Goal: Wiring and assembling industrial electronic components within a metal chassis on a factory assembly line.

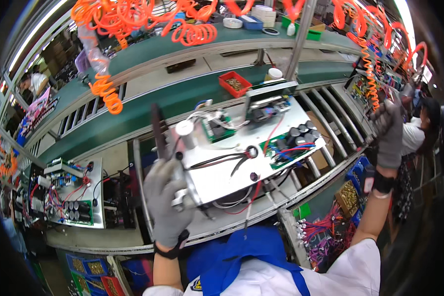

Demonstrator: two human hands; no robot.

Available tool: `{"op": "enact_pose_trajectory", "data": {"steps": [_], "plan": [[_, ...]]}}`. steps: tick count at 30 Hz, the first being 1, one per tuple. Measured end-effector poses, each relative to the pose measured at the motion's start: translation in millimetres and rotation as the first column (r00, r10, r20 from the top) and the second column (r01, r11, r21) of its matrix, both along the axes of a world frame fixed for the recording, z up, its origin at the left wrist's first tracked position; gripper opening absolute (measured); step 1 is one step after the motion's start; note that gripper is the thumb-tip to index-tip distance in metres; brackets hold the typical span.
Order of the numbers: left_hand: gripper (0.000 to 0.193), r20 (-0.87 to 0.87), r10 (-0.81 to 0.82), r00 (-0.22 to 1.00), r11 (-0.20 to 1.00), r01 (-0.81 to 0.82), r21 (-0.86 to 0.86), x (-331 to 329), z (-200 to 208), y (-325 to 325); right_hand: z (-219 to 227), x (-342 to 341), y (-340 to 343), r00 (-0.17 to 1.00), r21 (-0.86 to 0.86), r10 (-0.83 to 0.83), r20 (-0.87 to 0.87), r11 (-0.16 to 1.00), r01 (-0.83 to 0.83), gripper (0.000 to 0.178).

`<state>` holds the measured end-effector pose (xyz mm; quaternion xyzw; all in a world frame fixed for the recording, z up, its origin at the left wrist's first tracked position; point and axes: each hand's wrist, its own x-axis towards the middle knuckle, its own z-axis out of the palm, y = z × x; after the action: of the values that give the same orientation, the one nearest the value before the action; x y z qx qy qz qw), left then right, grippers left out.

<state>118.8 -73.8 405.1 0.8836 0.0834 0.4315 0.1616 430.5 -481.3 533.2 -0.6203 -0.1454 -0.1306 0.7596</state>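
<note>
A silver metal plate [217, 180] carrying circuit boards, capacitors and loose wires lies on the roller conveyor in front of me. My left hand [167, 207], in a grey glove, is closed at the plate's left edge, with a silver edge showing by its fingers. Just beyond those fingers a dark, blurred bar [158, 130] stands up. My right hand [389, 135], also gloved in grey, is raised at the far right beside an orange coiled hose [369, 74]. Its fingers blend into the clutter behind, so their grip is unclear. On the plate, a dark-framed panel [271, 93] stands upright near the back.
Another wired plate assembly [74, 197] sits on the left. A red bin of screws [235, 84] stands behind the plate. Metal rollers [330, 116] run to the right. Wire bundles [325, 232] and a bin of brass-coloured parts [349, 198] lie near right. Orange coiled hoses hang overhead.
</note>
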Motion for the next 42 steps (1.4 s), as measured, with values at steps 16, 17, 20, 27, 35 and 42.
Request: {"op": "enact_pose_trajectory", "data": {"steps": [16, 17, 20, 27, 35, 42], "plan": [[0.052, 0.062, 0.472, 0.879, 0.871, -0.455, -0.182, -84, -28, 55, -440, -75, 82, 0.179, 0.545, 0.521, -0.835, 0.737, 0.399, 0.032], [0.053, 0.053, 0.484, 0.874, 0.858, -0.461, -0.227, -84, -29, 55, -450, -92, 90, 0.093, 0.603, 0.624, -0.776, 0.691, 0.4, 0.03], [0.058, 0.005, 0.552, 0.834, 0.797, -0.526, -0.297, -84, -30, 52, -466, -129, 100, 0.067, 0.654, 0.652, -0.755, 0.756, 0.014, 0.035], [0.061, 0.044, 0.463, 0.885, 0.857, -0.434, -0.279, -91, -34, 56, -447, -167, 152, -0.356, 0.573, 0.504, -0.787, 0.811, -0.119, 0.058], [0.064, 0.015, 0.485, 0.875, 0.842, -0.462, -0.278, -96, -35, 58, -337, -119, 121, -0.111, 0.076, 0.481, -0.869, -0.091, -0.993, 0.05], [0.056, -0.204, 0.656, 0.726, 0.753, -0.646, 0.125, -76, 11, 38, -95, 59, 51, 0.02, -0.038, 0.94, -0.341, 0.008, -0.999, 0.035]]}}
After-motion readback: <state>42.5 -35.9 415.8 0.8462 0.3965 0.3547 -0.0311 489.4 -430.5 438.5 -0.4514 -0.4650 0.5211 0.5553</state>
